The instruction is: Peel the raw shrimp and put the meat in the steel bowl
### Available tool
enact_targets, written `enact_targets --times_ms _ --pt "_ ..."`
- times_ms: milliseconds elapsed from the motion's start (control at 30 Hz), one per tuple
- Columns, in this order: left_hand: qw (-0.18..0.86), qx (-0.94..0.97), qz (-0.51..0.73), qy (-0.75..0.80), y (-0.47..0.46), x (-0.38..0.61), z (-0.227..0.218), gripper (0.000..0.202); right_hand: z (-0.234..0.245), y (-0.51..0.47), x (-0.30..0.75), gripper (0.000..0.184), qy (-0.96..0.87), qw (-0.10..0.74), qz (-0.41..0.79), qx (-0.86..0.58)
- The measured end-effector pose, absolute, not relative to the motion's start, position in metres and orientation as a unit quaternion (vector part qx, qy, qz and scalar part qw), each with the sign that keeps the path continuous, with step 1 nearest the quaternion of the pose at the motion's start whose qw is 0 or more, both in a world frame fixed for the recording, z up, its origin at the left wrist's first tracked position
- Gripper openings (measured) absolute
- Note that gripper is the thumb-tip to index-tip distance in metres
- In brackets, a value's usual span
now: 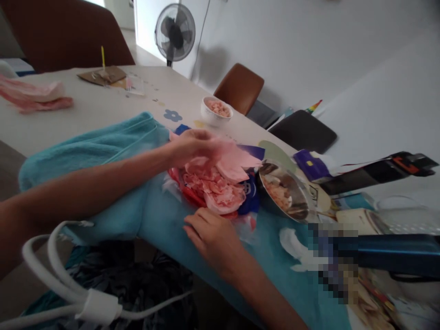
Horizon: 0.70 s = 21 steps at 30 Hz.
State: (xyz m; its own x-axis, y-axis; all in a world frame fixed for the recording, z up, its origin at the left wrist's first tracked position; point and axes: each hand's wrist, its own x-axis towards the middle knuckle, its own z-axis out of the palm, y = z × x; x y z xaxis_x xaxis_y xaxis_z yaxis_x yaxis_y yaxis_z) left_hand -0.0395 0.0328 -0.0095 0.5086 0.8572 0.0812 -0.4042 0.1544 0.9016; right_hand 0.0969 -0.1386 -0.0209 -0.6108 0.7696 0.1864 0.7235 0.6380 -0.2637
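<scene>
My left hand (pixel 190 145) is closed on a pink paper sheet (pixel 235 161), holding it over a pile of crumpled pink paper (pixel 215 189). The pile lies on a red and blue plastic wrapper (pixel 248 195) on a teal towel (pixel 113 151). My right hand (pixel 209 236) rests flat on the towel just in front of the pile, its fingers stretched out and touching the wrapper's edge. Both forearms reach in from the lower left and bottom.
A steel bowl (pixel 285 192) with pink scraps stands right of the pile. A white bowl (pixel 216 111) sits farther back. Pink paper (pixel 32 94), brown card (pixel 103 74), a black tool (pixel 381 172), a dark blue bar (pixel 395 252), white cables (pixel 68 284), a fan (pixel 174 33) and chairs surround.
</scene>
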Motion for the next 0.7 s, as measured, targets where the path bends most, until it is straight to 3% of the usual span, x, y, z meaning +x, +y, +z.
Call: enact_targets --times_ms 433,700 --pt "0.705 0.406 0.518 0.266 0.03 -0.04 0.007 0.009 -0.027 -0.153 0.084 0.018 -0.909 0.076 -0.095 -0.398" --pt "0.73 0.385 0.505 0.254 0.038 -0.041 0.003 0.011 -0.009 -0.15 0.104 0.017 -0.86 0.231 -0.098 -0.445"
